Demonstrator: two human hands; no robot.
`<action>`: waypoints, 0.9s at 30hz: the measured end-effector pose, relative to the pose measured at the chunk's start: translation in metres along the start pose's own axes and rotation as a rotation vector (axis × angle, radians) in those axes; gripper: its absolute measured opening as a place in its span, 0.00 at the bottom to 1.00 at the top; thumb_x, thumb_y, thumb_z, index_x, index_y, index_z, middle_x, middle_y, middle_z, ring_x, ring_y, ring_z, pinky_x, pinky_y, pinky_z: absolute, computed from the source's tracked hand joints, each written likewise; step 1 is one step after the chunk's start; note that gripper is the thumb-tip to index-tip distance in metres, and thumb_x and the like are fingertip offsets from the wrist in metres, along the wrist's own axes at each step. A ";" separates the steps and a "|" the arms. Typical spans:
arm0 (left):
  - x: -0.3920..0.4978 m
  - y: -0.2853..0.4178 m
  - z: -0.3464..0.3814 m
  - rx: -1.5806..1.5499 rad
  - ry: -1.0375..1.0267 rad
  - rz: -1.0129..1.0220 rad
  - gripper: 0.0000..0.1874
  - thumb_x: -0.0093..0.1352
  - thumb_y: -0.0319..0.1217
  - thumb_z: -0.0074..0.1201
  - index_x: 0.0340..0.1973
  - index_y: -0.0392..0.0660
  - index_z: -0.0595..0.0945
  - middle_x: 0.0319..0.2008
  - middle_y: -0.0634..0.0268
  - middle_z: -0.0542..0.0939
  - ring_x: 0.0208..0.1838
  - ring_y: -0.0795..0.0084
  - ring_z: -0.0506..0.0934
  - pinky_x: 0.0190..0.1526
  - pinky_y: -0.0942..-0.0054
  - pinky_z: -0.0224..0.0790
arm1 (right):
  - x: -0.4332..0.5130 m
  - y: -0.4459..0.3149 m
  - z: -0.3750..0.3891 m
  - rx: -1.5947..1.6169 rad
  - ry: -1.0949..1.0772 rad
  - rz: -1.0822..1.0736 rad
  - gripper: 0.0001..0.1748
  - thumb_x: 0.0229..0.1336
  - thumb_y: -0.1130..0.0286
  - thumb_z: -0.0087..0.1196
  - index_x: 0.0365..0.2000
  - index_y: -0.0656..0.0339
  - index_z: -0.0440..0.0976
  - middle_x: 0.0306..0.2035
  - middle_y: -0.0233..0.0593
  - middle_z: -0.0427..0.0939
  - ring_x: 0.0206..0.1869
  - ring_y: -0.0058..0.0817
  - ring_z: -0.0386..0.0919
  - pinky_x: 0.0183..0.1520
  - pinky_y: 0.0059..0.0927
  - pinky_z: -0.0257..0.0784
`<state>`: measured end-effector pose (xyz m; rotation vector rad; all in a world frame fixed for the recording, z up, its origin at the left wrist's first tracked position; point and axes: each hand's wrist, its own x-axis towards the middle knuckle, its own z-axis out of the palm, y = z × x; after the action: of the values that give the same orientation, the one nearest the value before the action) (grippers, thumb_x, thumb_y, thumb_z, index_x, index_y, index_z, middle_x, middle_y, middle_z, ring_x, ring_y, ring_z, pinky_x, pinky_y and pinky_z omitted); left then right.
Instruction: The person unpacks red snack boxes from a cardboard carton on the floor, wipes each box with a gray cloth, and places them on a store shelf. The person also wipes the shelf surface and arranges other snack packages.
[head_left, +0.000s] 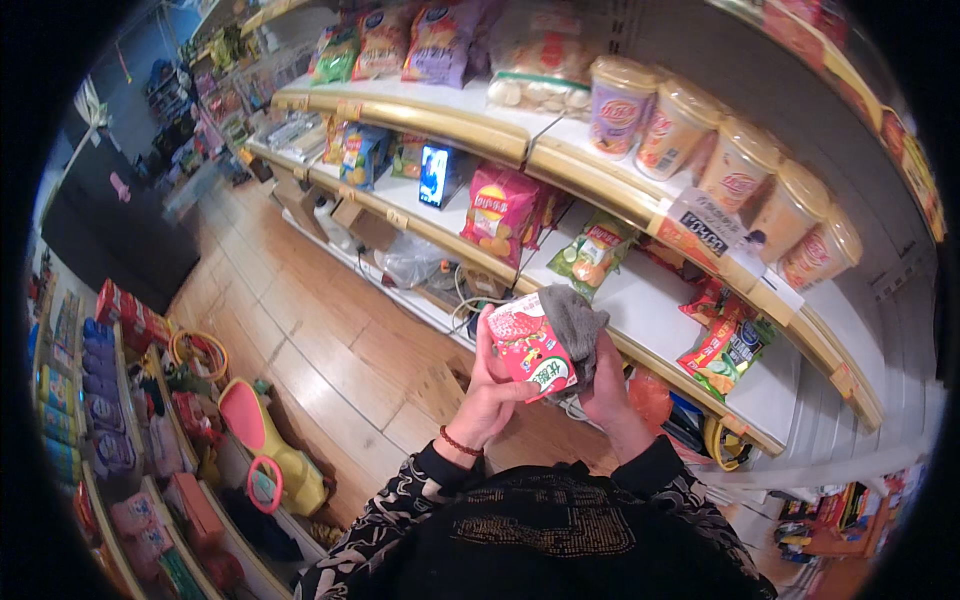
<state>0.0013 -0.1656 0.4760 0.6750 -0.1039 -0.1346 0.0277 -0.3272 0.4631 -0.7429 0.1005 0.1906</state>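
My left hand (487, 394) grips a small pink and white drink carton (529, 341) with strawberries printed on it, thumb across its lower edge. A grey cloth (576, 330) lies against the carton's right side, held by my right hand (609, 386); most of those fingers are hidden behind it. Both hands are in front of my body, just short of the lower snack shelf. Closest to them on that shelf is a green bag of chips (592, 253). A pink bag of chips (499, 210) stands farther left.
Along the upper shelf (450, 112) are several plastic snack cups (679, 127) and chip bags. A lit phone (433, 176) leans upright on the lower shelf. On the wooden floor (300, 330), a yellow and pink ride-on toy (289, 457) sits by the left-hand shelves (112, 420).
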 end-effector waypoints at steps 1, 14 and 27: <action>0.001 0.000 0.007 0.045 -0.006 0.027 0.63 0.47 0.07 0.58 0.71 0.55 0.41 0.65 0.60 0.60 0.66 0.61 0.64 0.63 0.61 0.64 | -0.009 -0.007 0.001 -0.087 -0.044 -0.042 0.31 0.61 0.62 0.54 0.62 0.61 0.60 0.55 0.36 0.71 0.55 0.23 0.69 0.59 0.26 0.63; 0.027 0.081 0.063 0.745 -0.538 -0.405 0.48 0.54 0.12 0.62 0.68 0.44 0.56 0.52 0.60 0.74 0.52 0.73 0.75 0.54 0.72 0.70 | -0.051 -0.111 0.036 -1.008 -0.383 -0.196 0.27 0.44 0.71 0.64 0.49 0.64 0.75 0.43 0.31 0.78 0.44 0.19 0.73 0.52 0.23 0.68; -0.004 -0.006 0.109 0.147 -0.263 -0.021 0.42 0.66 0.28 0.53 0.71 0.45 0.47 0.67 0.57 0.60 0.68 0.64 0.61 0.67 0.63 0.55 | -0.080 -0.110 0.033 -1.180 -0.221 -1.008 0.27 0.48 0.73 0.66 0.51 0.54 0.73 0.54 0.48 0.69 0.54 0.43 0.72 0.57 0.37 0.67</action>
<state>-0.0189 -0.2368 0.5563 0.8026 -0.3617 -0.2373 -0.0267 -0.3947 0.5727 -1.8339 -0.6537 -0.7044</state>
